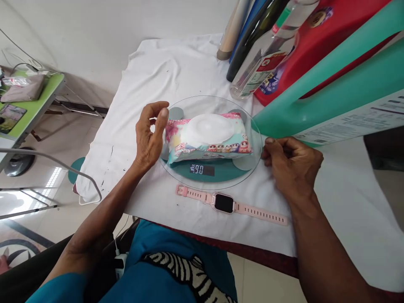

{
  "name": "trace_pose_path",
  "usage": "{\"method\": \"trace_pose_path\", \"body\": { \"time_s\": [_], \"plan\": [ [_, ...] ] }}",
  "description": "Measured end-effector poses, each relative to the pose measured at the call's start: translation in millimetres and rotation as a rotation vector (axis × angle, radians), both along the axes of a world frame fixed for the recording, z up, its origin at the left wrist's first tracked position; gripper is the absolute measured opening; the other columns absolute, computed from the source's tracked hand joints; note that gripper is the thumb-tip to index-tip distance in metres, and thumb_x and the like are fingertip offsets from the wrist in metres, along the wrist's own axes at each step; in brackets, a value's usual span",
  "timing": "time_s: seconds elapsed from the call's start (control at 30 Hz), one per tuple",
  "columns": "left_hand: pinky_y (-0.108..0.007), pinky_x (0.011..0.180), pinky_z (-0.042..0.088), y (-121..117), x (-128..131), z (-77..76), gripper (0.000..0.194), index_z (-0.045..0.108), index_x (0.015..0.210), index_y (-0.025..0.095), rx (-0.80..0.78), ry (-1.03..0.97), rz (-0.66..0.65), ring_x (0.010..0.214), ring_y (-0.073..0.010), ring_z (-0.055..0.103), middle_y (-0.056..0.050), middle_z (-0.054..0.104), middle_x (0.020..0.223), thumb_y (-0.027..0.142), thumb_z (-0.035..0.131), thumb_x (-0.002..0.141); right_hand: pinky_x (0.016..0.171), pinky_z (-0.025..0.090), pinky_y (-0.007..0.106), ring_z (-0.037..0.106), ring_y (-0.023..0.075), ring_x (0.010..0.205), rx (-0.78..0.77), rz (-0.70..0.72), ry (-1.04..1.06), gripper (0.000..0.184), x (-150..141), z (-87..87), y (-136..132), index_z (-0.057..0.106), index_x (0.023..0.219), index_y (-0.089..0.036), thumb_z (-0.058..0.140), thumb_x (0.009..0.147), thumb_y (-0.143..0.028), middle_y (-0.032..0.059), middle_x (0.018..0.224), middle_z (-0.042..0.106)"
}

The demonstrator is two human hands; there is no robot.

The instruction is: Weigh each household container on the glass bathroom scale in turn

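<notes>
A pack of wet wipes (210,136) with a white lid lies on a round glass scale (189,179). Lit digits show on the scale's small display (202,169). My left hand (150,136) is beside the pack's left end, thumb and fingers apart with nothing between them. At the scale's right edge, my right hand (292,166) rests with curled fingers and the thumb against them; I see nothing in it. Whether its fingertips touch the glass I cannot tell. A pink-strapped smartwatch (224,203) lies flat in front of the scale.
Behind and right of the scale stand a green jug (341,84), a red jug (303,63), a clear bottle (252,78) and a dark bottle (241,63). White cloth (151,63) covers the table. A green table (53,90) with items on it is at far left.
</notes>
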State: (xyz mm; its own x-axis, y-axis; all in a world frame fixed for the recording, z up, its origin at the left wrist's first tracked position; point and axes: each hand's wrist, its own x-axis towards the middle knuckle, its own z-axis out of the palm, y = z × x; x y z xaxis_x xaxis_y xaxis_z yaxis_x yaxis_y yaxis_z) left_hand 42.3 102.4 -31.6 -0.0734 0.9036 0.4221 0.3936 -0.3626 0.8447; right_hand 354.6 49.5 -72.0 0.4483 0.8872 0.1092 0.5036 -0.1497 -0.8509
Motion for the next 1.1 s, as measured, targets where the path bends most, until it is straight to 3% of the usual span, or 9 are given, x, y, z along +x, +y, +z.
{"method": "trace_pose_path", "body": {
  "time_s": [0.13,0.23,0.5,0.6,0.67,0.8,0.9,1.0,1.1],
  "plan": [
    [-0.049,0.098,0.063,8.9,-7.2,-22.3,0.06,0.074,0.121,0.029,-0.069,-0.046,0.007,0.119,-0.0309,0.073,-0.011,0.078,0.123,0.074,0.036,0.111,0.058,0.044,0.028,0.052,0.0114,0.051,0.03,0.018,-0.019,0.035,1.7,-1.5,1.1,0.065,0.067,-0.022,0.072,0.089,-0.047,-0.0001,0.058,0.063],
    [-0.05,0.098,0.063,10.7,-9.0,-28.7,0.062,0.075,0.124,0.029,-0.071,-0.072,-0.006,0.12,-0.0309,0.073,-0.011,0.077,0.124,0.075,0.034,0.112,0.056,0.043,0.028,0.051,0.0108,0.05,0.039,0.015,-0.023,0.029,2.8,-2.9,2.0,0.066,0.066,-0.022,0.071,0.086,-0.043,-0.0002,0.057,0.062],
    [-0.058,0.108,0.059,5.1,-12.6,-16.7,0.064,0.073,0.133,0.031,-0.015,-0.049,-0.075,0.13,-0.0364,0.07,-0.011,0.076,0.135,0.082,0.045,0.105,0.053,0.042,0.029,0.05,0.0113,0.047,0.044,0.0,-0.017,0.033,3.9,-4.7,4.3,0.066,0.064,-0.022,0.072,0.082,-0.049,-0.0006,0.056,0.061],
    [-0.062,0.121,0.05,5.4,-17.3,-11.5,0.081,0.062,0.15,0.039,0.008,0.037,-0.2,0.148,-0.0405,0.059,-0.011,0.064,0.157,0.095,0.052,0.093,0.053,0.041,0.03,0.049,0.0122,0.046,0.042,-0.004,-0.016,0.032,3.3,-3.4,4.2,0.065,0.063,-0.023,0.072,0.082,-0.049,-0.0012,0.054,0.06],
    [-0.066,0.128,0.042,3.5,-16.0,-2.4,0.099,0.055,0.157,0.042,-0.017,0.116,-0.287,0.159,-0.0444,0.047,-0.01,0.053,0.169,0.101,0.066,0.078,0.055,0.041,0.03,0.049,0.0116,0.047,0.033,0.003,-0.015,0.031,2.3,-1.8,3.6,0.066,0.064,-0.023,0.071,0.083,-0.047,-0.0015,0.054,0.059],
    [-0.072,0.129,0.038,-5.7,-0.4,24.1,0.113,0.059,0.156,0.034,-0.128,0.297,-0.396,0.163,-0.0519,0.036,-0.015,0.048,0.171,0.084,0.096,0.062,0.056,0.04,0.03,0.049,0.0114,0.05,0.006,0.021,0.002,0.032,-0.1,2.1,2.3,0.064,0.065,-0.023,0.07,0.086,-0.047,-0.0003,0.057,0.061],
    [-0.071,0.125,0.043,-8.9,10.3,35.1,0.107,0.063,0.153,0.035,-0.122,0.404,-0.441,0.156,-0.0523,0.045,-0.014,0.055,0.163,0.061,0.107,0.059,0.056,0.04,0.031,0.049,0.0128,0.052,-0.004,0.025,-0.001,0.041,-1.1,5.4,1.6,0.062,0.065,-0.024,0.071,0.087,-0.057,0.0003,0.057,0.062],
    [-0.069,0.119,0.049,-5.2,13.2,34.5,0.106,0.059,0.158,0.034,-0.111,0.551,-0.441,0.141,-0.0484,0.059,-0.014,0.066,0.149,0.038,0.107,0.064,0.057,0.041,0.03,0.048,0.0137,0.052,-0.015,0.047,-0.011,0.05,-0.9,9.0,0.3,0.062,0.064,-0.024,0.071,0.088,-0.066,-0.0008,0.054,0.057],
    [-0.065,0.116,0.052,0.9,13.9,29.7,0.09,0.058,0.155,0.026,-0.084,0.612,-0.444,0.133,-0.0429,0.065,-0.014,0.071,0.141,0.036,0.099,0.075,0.059,0.041,0.03,0.049,0.0145,0.053,-0.041,0.065,-0.027,0.052,0.1,10.8,-0.9,0.062,0.063,-0.024,0.068,0.089,-0.068,-0.0012,0.053,0.055]
  ]
}}
